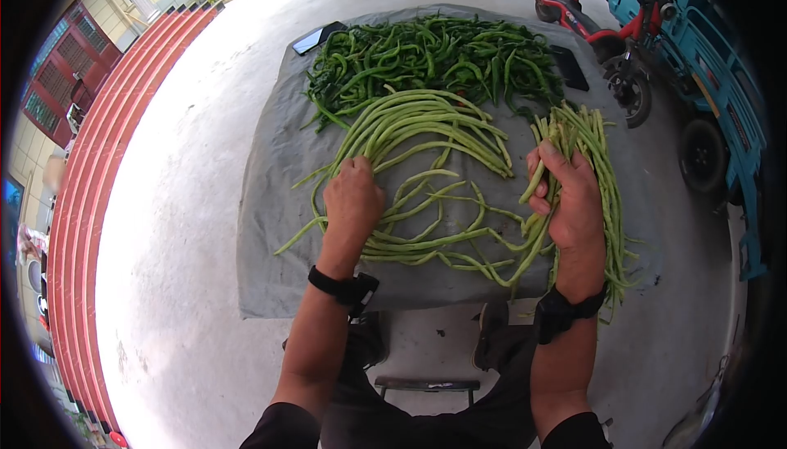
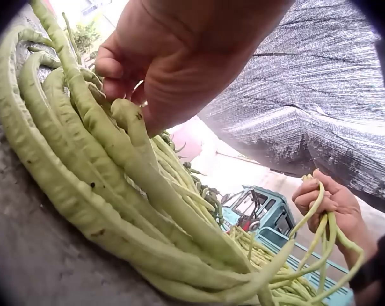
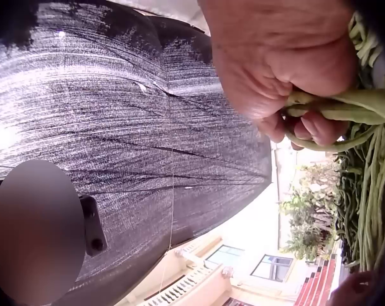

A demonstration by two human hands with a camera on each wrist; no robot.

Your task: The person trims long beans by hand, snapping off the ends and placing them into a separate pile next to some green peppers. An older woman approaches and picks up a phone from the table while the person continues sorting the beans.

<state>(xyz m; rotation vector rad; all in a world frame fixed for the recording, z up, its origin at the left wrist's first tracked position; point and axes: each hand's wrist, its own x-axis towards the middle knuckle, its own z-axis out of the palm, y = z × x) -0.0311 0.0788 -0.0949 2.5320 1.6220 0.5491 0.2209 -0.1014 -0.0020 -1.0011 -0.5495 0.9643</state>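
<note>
Outdoor concrete yard (image 1: 205, 203), parked tricycle truck (image 1: 713, 64), scooter (image 1: 590, 23), building steps (image 1: 98, 170)

Seen from close under the wrist, the person's right hand (image 3: 288, 64) fills the upper right, its fingers (image 3: 317, 124) curled round a few long pale-green beans (image 3: 364, 105) that cross the palm and run off to the right. Beyond the fingers, more loose thin green beans (image 3: 371, 191) hang in a strip along the right edge. Left of the hand stretches a wide dark woven shade net (image 3: 129, 108) with a fine streaked weave. Below it, past the hand, stand a cream building with windows (image 3: 231, 268) and a leafy green tree (image 3: 304, 223).
</note>
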